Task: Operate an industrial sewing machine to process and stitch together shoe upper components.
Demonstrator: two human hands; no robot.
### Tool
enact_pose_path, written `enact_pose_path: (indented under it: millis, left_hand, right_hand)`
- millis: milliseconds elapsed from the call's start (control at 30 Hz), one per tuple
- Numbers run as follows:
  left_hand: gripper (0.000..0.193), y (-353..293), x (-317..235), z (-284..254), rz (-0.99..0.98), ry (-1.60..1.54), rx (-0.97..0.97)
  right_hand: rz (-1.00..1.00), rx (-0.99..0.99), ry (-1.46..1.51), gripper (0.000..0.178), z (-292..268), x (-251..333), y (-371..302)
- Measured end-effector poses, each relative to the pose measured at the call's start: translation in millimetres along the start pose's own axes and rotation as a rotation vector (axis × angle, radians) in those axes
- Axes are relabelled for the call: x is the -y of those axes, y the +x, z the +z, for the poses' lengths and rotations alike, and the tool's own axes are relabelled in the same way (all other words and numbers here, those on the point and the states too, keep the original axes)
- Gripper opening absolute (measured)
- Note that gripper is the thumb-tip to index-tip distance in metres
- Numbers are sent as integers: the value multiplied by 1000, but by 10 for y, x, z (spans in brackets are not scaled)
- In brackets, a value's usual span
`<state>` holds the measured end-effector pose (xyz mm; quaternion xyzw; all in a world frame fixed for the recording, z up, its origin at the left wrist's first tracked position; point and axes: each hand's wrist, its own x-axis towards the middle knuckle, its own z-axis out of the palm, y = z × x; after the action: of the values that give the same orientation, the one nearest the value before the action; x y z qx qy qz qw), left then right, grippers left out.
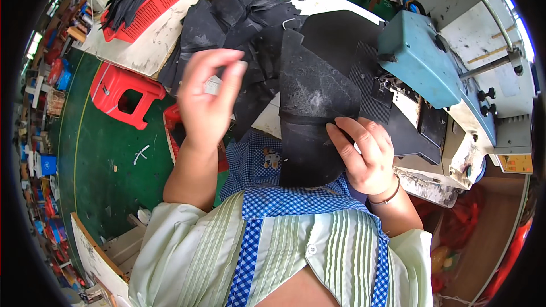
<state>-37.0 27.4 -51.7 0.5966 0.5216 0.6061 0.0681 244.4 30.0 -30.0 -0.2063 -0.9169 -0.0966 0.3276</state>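
Observation:
My right hand (367, 150) grips the right edge of a black leather-like panel (315, 91), its fingertips lying on top near a cross seam. The panel hangs over my lap, scuffed with pale marks on its upper part. My left hand (207, 94) is raised to the left of the panel, slightly blurred. Its fingers are curled, with a gap between thumb and forefinger and nothing visible between them. Behind that hand lies a heap of similar black pieces (233, 23). Just right of the panel stands a blue-green machine head (424, 57), its working parts close to a ribbed black plate (372, 74).
A red basket (156, 8) of black pieces stands on the white table (136, 57) at the far left. On the green floor (108, 165) is a red plastic stool (125, 94). A curved metal rod (486, 0) rises at the right.

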Motion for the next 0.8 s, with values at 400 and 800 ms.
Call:
enact_pose_path:
  millis: [400,800]
  left_hand:
    - [14,205,-276,422,574,406,564]
    - [45,-455,391,-216,-585,-277,603]
  right_hand:
    - [135,-39,167,40,66,-81,-82]
    - [224,-15,181,38,31,-71,-69]
